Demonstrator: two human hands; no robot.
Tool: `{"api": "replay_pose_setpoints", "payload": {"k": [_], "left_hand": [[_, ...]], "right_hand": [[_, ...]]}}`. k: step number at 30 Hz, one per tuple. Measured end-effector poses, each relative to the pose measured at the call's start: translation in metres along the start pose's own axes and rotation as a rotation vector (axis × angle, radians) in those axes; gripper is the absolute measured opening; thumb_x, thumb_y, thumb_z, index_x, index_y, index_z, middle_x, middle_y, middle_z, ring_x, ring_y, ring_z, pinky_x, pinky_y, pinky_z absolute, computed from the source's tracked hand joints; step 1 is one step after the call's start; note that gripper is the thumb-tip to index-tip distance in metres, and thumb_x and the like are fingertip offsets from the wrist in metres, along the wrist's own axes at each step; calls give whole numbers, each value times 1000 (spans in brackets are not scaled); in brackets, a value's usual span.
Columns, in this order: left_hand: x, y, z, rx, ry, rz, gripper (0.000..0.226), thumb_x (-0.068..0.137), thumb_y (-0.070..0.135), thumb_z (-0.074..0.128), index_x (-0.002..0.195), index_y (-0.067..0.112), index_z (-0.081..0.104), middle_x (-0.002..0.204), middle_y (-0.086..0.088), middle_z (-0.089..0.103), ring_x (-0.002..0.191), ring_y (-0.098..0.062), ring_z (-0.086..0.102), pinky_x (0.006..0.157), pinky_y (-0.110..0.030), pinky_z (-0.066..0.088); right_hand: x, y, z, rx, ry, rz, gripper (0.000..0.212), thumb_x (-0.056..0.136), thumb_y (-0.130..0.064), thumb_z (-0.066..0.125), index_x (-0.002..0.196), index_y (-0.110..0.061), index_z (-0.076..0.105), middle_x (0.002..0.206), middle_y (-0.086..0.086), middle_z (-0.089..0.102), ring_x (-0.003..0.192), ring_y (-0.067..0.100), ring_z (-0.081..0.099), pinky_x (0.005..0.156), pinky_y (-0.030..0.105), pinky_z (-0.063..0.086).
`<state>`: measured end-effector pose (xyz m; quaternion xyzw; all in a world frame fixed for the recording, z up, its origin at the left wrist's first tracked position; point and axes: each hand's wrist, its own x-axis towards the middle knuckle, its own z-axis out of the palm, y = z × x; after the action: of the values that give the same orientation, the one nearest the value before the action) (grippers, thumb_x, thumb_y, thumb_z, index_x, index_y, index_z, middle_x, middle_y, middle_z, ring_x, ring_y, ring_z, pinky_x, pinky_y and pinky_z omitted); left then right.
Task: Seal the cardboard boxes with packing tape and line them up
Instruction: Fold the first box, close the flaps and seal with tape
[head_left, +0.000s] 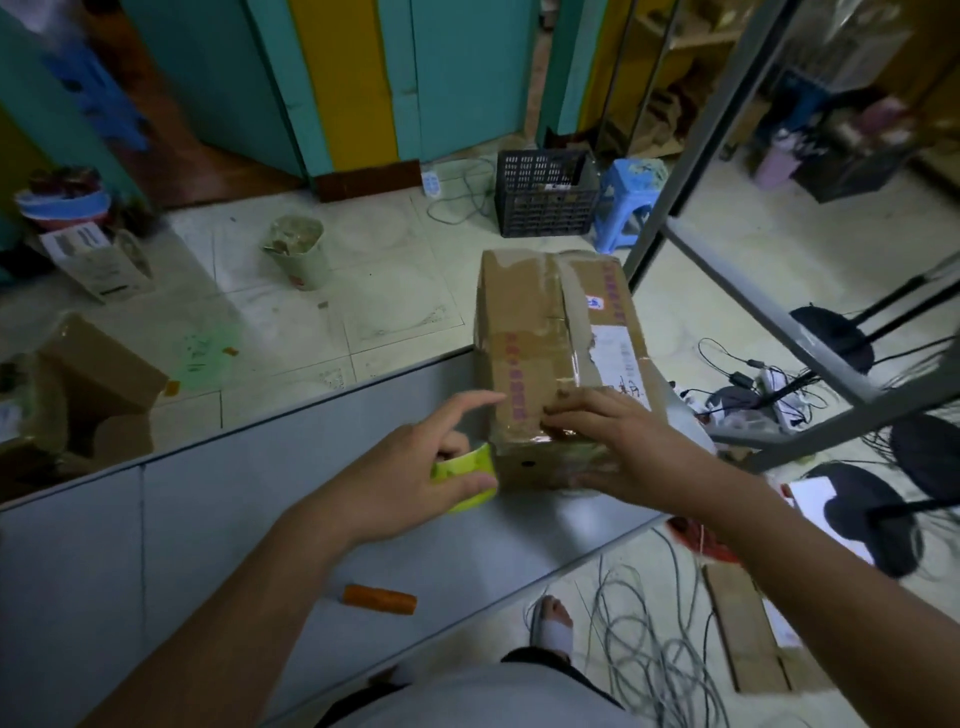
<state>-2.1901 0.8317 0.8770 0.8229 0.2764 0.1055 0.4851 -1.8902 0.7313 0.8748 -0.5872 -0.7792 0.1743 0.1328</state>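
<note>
A worn brown cardboard box (540, 332) with old tape and a torn white label lies on the grey table (218, 519). My left hand (415, 467) grips a yellow-green roll of packing tape (465, 480) right at the box's near left corner, index finger stretched out. My right hand (618, 441) presses down on the box's near top edge, fingers bent over the seam. Whether a strip of tape runs from the roll to the box is too hard to see.
An orange cylinder (379, 598) lies on the table near me. On the floor are an open cardboard box (98, 384), a bin (298, 252), a black crate (543, 192), a blue stool (628, 197), loose cables (639, 639) and fan stands (872, 519).
</note>
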Motion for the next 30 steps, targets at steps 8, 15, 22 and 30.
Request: {"api": "replay_pose_setpoints", "payload": {"k": [8,15,22,30], "left_hand": [[26,30,14,-31,16,90,97,82,62,84,160,56,26,75,-1,63,66,-25,57,65,-38,51],[30,49,17,142,33,165,88,85,63,77,156,62,24,75,8,60,63,-16,54,67,-45,54],[26,58,22,277,105,221,86,85,75,65,154,69,14,76,16,52,62,-3,50,59,-16,37],[29,55,32,58,91,50,88,79,76,75,150,66,24,81,14,74,67,-10,68,66,-28,56]], "right_hand": [[-9,-60,10,563,306,272,29,98,-42,60,125,-34,68,113,-22,70,109,0,66,93,25,56],[-11,-76,16,751,352,374,26,92,-25,80,117,-31,78,101,-14,77,97,6,73,90,36,61],[-16,-72,16,925,459,444,19,82,-15,89,98,-24,84,88,-8,81,83,12,78,77,25,61],[-27,-59,15,1130,455,465,6,95,-3,73,90,-6,76,80,9,76,75,18,74,71,25,59]]}}
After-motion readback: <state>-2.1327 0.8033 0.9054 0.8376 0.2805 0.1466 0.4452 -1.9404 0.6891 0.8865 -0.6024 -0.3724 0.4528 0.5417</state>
